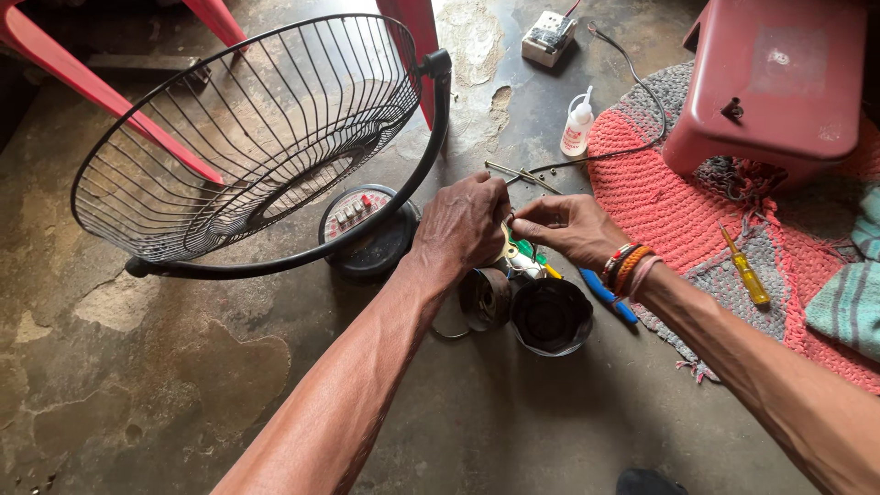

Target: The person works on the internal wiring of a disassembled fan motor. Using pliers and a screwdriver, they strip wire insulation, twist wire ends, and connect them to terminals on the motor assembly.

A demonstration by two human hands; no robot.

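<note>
Nearest the camera, two bare forearms reach out over a stained concrete floor (183, 385). Just past the wrists lie a black round plastic motor housing cup (551, 316) with its open side up and, touching it on the left, a rusty cylindrical fan motor core (484, 298); they sit directly under the hands, likely so that the wiring between them stays within reach.

The left hand (463, 223) is curled from above over the bundle of coloured wires (524, 255), green and white among them, that rises from the motor core. It looks clenched around them, as though steadying them, though its fingertips are hidden. The right hand (566, 225), with orange and dark braided bracelets (626, 266) on its wrist, pinches something small at the top of the same bundle between thumb and forefinger; what it pinches is too small to tell. A blue-handled tool (605, 295) lies partly under that wrist, close by.

To the left, the round black fan base with push buttons (367, 234) stands on the floor, and the black wire fan guard (266, 137) leans tilted over it, out of the working spot.

To the right, a yellow-handled screwdriver (744, 270) rests on a pink and grey woven rug (660, 197). Farther off stand a small white squeeze bottle (577, 126), a red plastic stool (779, 82) and a white switch box (548, 38).
</note>
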